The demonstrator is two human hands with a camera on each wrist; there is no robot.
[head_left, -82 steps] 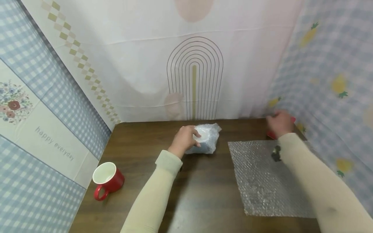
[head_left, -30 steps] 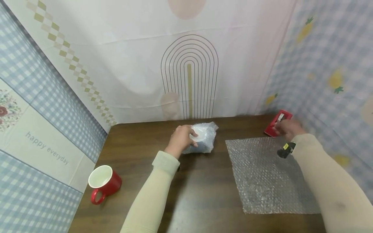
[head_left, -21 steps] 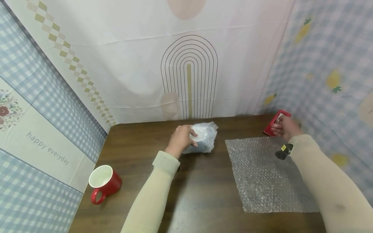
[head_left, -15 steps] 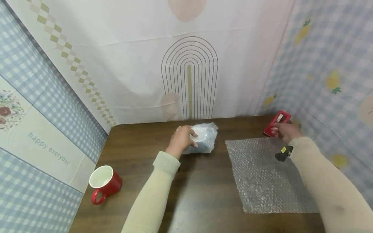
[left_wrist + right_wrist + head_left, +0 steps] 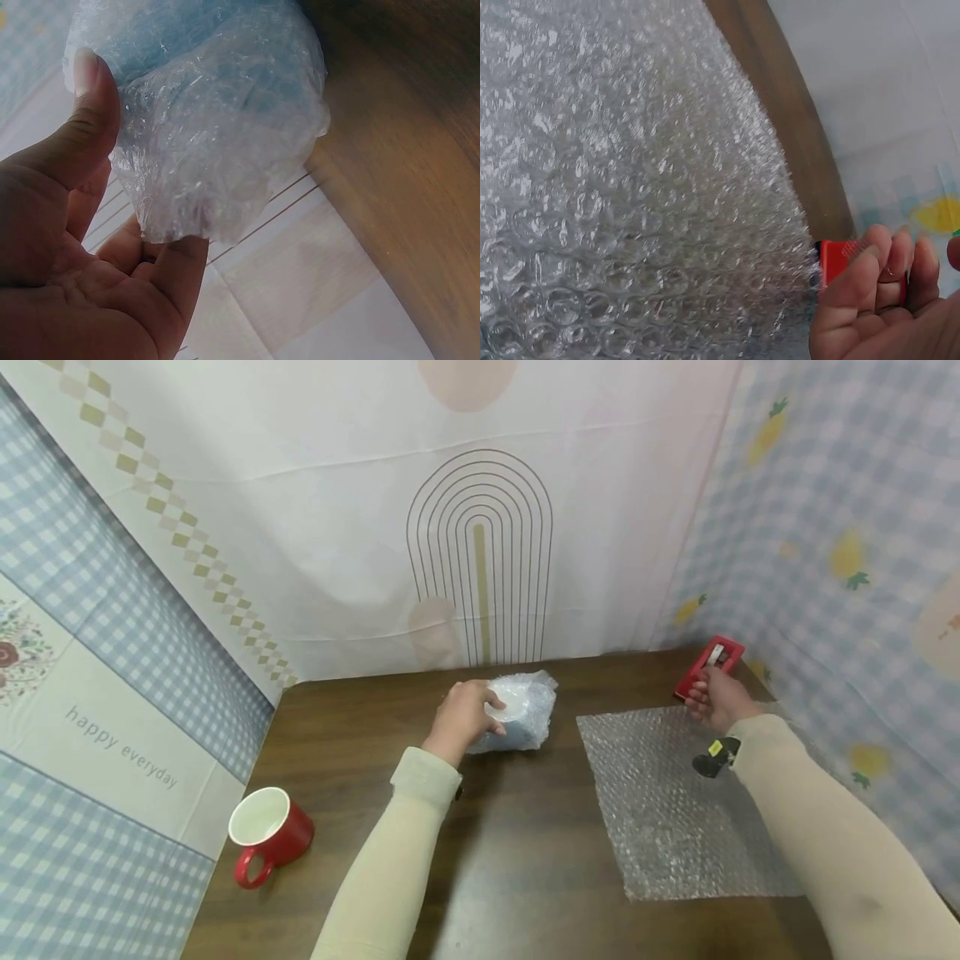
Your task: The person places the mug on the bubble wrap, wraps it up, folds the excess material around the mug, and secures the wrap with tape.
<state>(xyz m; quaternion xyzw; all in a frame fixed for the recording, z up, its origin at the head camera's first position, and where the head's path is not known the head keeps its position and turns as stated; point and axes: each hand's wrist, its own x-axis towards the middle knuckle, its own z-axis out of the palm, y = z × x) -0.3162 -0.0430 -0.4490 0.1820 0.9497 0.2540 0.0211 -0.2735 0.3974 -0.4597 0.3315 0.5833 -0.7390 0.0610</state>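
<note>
My left hand (image 5: 461, 714) grips a bubble-wrapped bundle (image 5: 528, 706) near the back middle of the wooden table (image 5: 517, 877). Something bluish shows through the plastic; in the left wrist view the thumb lies along one side of the bundle (image 5: 217, 127), with fingers beneath. At the back right, my right hand (image 5: 720, 697) is at a red tape dispenser (image 5: 692, 678) holding a small pale roll. Its fingers are curled, and thumb and forefinger pinch the tape end at the dispenser's near end. In the right wrist view, a small translucent patch shows by the fingertips (image 5: 862, 262).
A flat sheet of bubble wrap (image 5: 660, 810) lies on the right, partly under the right forearm. A red mug (image 5: 288, 835), white inside, stands at the left edge. Patterned cloths (image 5: 337, 543) hang around the table's back and sides.
My right hand has come to the dispenser from a blurred reach, touched the roll, then shifted slightly left and nearer with its fingers curled. The left hand keeps its grip on the bundle.
</note>
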